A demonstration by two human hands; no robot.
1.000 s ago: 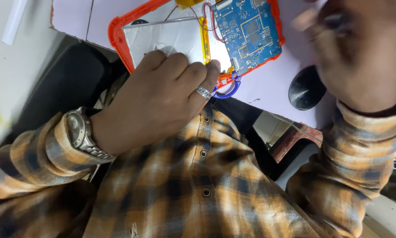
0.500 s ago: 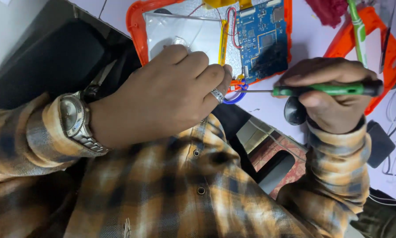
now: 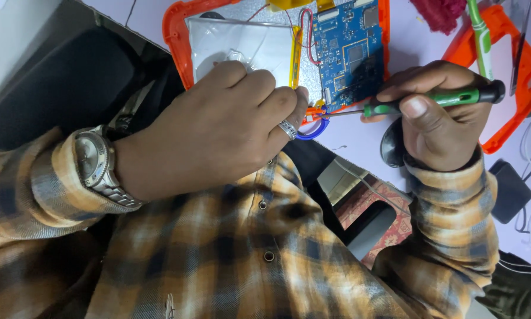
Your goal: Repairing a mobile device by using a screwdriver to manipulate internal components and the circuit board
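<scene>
Your left hand (image 3: 218, 127) lies curled on the silver battery (image 3: 242, 44), beside the blue circuit board (image 3: 348, 50) | right hand (image 3: 440, 118) grips the green screwdriver (image 3: 431, 100) (tip at the board's lower edge) | orange case (image 3: 174, 44) frames the board.

Shirt (image 3: 230, 260): plaid flannel, orange/tan with dark navy-grey checks, long sleeves, buttoned cuffs, dark snap buttons down the front placket. Left wrist: silver metal watch (image 3: 92, 158), round pale dial, link bracelet, sitting just past the cuff. Left hand (image 3: 218, 127): patterned silver ring (image 3: 287, 129) on one finger. Right hand (image 3: 440, 118): bare, no jewellery visible, cuff snug at the wrist.
</scene>
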